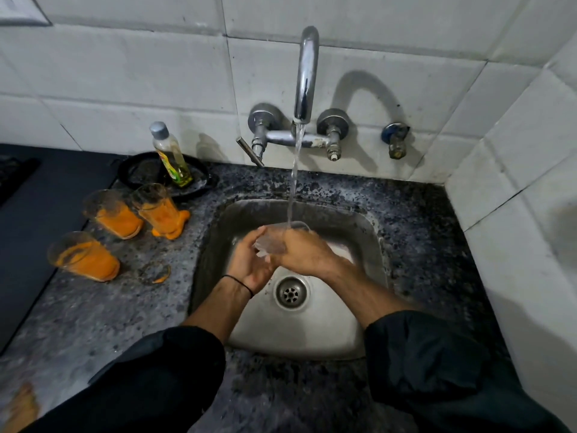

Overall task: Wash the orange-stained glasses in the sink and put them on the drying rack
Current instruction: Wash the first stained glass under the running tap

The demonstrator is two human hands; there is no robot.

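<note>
Over the steel sink [368, 242] I hold a clear glass [271, 243] under the running water from the tap [307, 76]. My right hand [301, 253] grips the glass from the right, and my left hand [249, 264] cups it from below and the left. The stream falls into the glass's rim. Three orange-stained glasses stand on the counter left of the sink: one [84, 256] nearest me, one [114, 214] behind it, one [159, 209] closest to the sink, with orange spilled at its base.
A dish-soap bottle [171, 154] stands on a black plate [140, 176] behind the stained glasses. An orange ring stain [156, 275] marks the speckled counter [421, 232]. A dark mat [40, 214] lies at the far left. Tiled walls close the back and right.
</note>
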